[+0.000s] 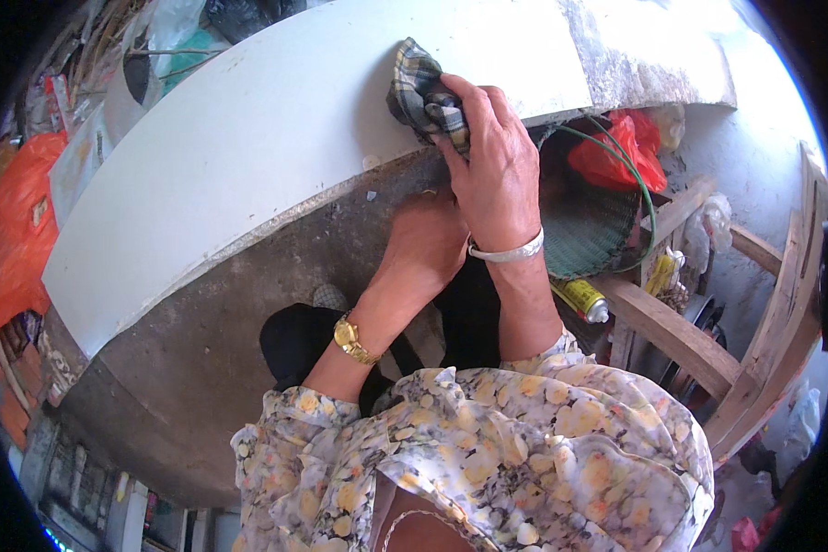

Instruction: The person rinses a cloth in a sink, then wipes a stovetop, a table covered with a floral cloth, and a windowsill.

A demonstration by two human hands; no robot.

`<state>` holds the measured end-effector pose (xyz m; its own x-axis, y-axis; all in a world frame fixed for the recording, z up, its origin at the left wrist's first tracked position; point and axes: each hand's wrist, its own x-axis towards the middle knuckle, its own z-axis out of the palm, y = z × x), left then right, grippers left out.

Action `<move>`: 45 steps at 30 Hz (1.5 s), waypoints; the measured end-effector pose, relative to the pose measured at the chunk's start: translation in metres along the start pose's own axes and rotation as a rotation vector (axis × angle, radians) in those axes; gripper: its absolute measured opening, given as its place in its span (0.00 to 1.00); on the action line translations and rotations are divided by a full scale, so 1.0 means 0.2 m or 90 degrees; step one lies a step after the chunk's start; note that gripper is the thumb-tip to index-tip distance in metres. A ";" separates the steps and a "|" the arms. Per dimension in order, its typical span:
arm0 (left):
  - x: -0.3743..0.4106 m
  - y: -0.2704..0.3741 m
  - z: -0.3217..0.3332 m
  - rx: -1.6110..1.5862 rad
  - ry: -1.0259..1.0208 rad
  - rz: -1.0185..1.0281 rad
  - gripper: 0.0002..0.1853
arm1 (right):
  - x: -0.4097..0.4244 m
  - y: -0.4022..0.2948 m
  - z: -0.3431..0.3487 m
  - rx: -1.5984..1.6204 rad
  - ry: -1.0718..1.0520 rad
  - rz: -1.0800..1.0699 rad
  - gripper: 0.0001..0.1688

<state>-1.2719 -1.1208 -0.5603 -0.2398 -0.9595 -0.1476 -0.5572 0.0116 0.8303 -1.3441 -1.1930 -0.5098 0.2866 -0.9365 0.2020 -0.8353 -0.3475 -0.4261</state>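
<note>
My right hand [493, 159], with a silver bangle at the wrist, grips a bunched plaid cloth [414, 90] in dark and pale checks. The cloth rests at the near edge of a smooth white countertop [248, 145]. Below that edge, partly behind my right hand, is my left hand [428, 234], with a gold watch [347, 334] on its wrist. Its fingers are mostly hidden, so whether they hold anything cannot be seen.
A green woven basket [586, 228] and a red plastic bag [621, 152] are right of my hands. Close by lie a yellow spray can [583, 300] and a wooden frame [676, 338]. An orange plastic bag [17, 234] hangs at far left. Grey concrete floor [200, 359] lies below.
</note>
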 end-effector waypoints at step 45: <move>-0.35 0.09 -0.34 0.296 0.036 -0.024 0.13 | 0.03 0.00 0.12 -0.150 0.109 -0.049 0.07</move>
<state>-1.2113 -1.0721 -0.4992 -0.1768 -0.9752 -0.1330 -0.8644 0.0892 0.4949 -1.3312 -1.1995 -0.5299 0.2872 -0.8792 0.3801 -0.9059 -0.3783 -0.1906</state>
